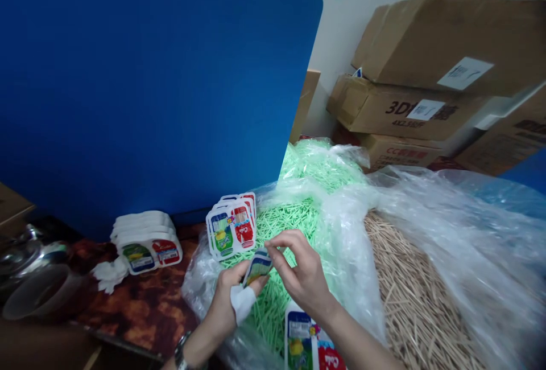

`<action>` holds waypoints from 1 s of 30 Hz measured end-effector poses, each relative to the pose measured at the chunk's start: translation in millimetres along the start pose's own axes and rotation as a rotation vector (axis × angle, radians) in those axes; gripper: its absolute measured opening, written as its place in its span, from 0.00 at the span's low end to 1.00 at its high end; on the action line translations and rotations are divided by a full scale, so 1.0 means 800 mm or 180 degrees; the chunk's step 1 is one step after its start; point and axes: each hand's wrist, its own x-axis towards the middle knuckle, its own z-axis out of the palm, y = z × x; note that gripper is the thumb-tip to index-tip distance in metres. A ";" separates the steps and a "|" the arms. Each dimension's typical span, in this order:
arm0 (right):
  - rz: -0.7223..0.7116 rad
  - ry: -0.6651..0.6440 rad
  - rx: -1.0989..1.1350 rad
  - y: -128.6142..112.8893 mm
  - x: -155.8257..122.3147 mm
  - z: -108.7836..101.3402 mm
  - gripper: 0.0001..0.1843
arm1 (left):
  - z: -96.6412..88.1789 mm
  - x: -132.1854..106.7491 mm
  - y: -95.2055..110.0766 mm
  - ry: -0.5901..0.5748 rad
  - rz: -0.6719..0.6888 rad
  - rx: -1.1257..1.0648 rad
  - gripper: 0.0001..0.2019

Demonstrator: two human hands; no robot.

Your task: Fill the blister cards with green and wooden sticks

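In my left hand (230, 293) is a small printed card pack (258, 265) in blue, green and yellow, tilted up; a white scrap (243, 303) that looks like tissue shows below it against the palm. My right hand (302, 270) is closed in a pinch at the pack's top edge; what lies between its fingertips is too small to make out. Under both hands spreads a heap of thin light-green sticks (294, 219) in a clear plastic bag. Sprite-and-cola printed cards (232, 227) lie stacked on the sticks beyond my left hand. Another such card (301, 338) lies below my right forearm.
A neat stack of similar cards (147, 239) stands at left near a crumpled white tissue (110, 274) and a clear plastic bowl (40, 290). Brown sticks (409, 284) fill a bag at right. Behind are a blue panel (153, 74) and cardboard boxes (409, 105).
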 end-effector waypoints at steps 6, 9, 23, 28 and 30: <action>-0.0433 -0.0704 -0.0747 -0.001 0.004 -0.007 0.04 | -0.005 0.003 0.011 -0.0005 0.0058 -0.0068 0.06; -0.0448 -0.0796 -0.0861 0.003 0.003 -0.009 0.08 | -0.008 0.005 0.012 0.0103 0.0059 -0.0098 0.08; 0.0096 -0.0990 -0.1465 0.065 -0.054 -0.047 0.11 | -0.074 0.078 -0.095 0.1903 0.0426 0.2116 0.23; 0.0865 -0.2053 -0.1801 0.064 -0.065 -0.066 0.10 | -0.083 0.076 -0.091 0.1811 0.0303 0.2712 0.39; 0.1081 -0.2507 -0.1727 0.059 -0.072 -0.072 0.14 | -0.086 0.077 -0.086 0.1729 0.0224 0.2853 0.41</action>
